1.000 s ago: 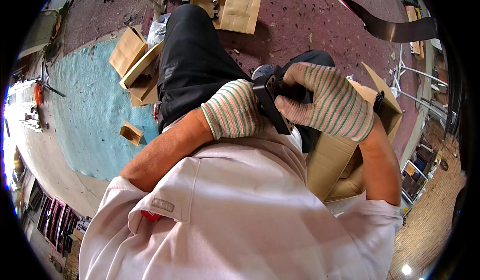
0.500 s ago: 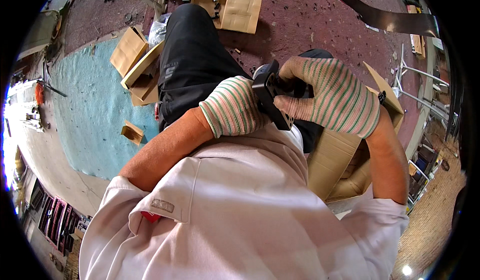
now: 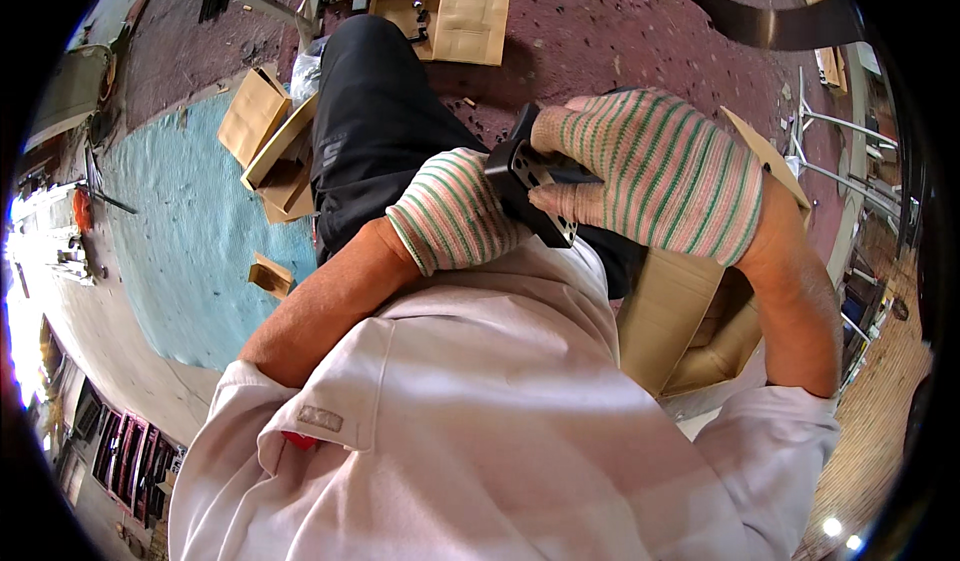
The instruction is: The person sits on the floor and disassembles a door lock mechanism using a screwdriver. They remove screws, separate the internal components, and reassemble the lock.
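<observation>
A black metal bracket (image 3: 515, 183) with round holes is held upright at a slant in front of my waist. My left hand (image 3: 455, 211), in a white glove with green and pink stripes, is closed around its left side. My right hand (image 3: 665, 176), in a matching glove, grips the bracket from the right, with thumb and fingertips against its holed face. Between that thumb and the fingers is a dark gap; any small part there cannot be made out.
An open cardboard box (image 3: 665, 311) stands below my right forearm. Ahead lies another open box (image 3: 475, 26) with small black parts inside. Folded cardboard (image 3: 255, 111) sits left of my leg on a blue mat (image 3: 170, 221). A dark curved strip (image 3: 760, 23) lies at the far right.
My right hand has shifted slightly left and its back has turned more toward view. The bracket and my left hand have moved a little left. Both hands remain on the bracket.
</observation>
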{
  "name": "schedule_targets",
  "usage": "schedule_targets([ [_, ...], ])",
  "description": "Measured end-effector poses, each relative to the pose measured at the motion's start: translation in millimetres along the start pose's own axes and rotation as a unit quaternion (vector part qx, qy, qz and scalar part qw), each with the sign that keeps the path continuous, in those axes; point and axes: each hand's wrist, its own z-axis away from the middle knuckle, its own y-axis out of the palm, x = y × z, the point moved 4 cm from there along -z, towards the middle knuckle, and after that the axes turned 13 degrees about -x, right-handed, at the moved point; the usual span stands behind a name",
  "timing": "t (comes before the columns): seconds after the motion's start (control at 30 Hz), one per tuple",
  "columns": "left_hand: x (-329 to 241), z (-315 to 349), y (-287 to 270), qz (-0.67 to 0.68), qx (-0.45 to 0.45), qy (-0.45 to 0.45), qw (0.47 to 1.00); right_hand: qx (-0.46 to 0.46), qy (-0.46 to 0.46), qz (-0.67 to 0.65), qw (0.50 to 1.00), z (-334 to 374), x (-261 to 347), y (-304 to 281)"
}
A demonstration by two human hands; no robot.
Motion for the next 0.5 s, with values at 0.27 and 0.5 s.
schedule_targets([
  [0.27, -27, -5, -12, -0.217, 0.149, 0.002, 0.965, 0.082, 0.023, 0.016, 0.996, -12, -1, -6],
  [0.5, -9, 1, -6, -0.135, 0.076, -0.051, 0.987, 0.060, -0.021, -0.016, 0.998, -15, -8, 0],
])
